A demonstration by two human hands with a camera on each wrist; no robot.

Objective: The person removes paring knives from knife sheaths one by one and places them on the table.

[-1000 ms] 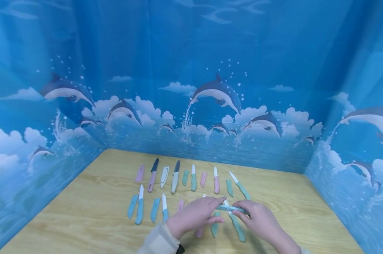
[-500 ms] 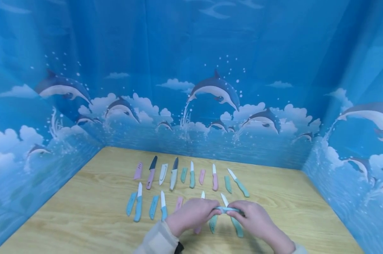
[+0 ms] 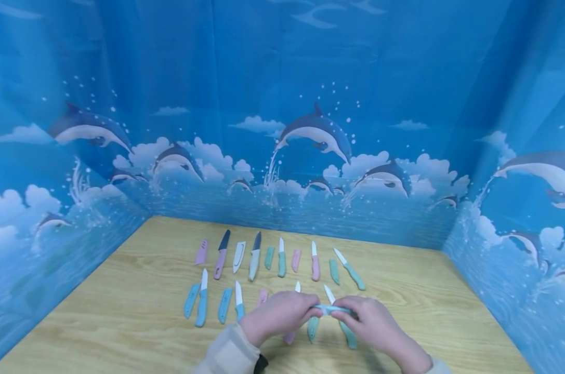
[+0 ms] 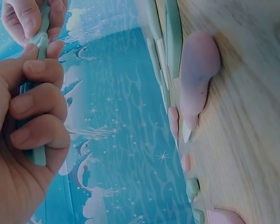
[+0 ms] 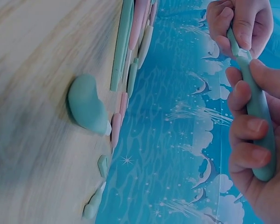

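Note:
Above the near right of the table, both hands meet over one green paring knife in its sheath. My right hand (image 3: 371, 317) has its fingers curled round the knife's handle (image 5: 260, 114). My left hand (image 3: 282, 314) grips the green sheath (image 4: 39, 156), thumb and forefinger at the end that meets the handle. In the right wrist view only a short pale strip shows at the joint; the blade is otherwise hidden. Beneath the hands lie another green knife (image 3: 347, 335), a green sheath (image 3: 313, 330) and a pink handle (image 3: 289, 337), partly covered.
Several knives and sheaths lie in two rows on the wooden table (image 3: 123, 311). The back row has a pink knife (image 3: 220, 259), a white-handled knife (image 3: 254, 259) and a green knife (image 3: 354, 275). Blue knives (image 3: 201, 306) are at the front left. A dolphin-print curtain (image 3: 245, 156) surrounds the table.
My left thumb, held apart a second ago, has closed with the fingers on the sheath. The two hands have drawn slightly closer. The head view has shifted slightly.

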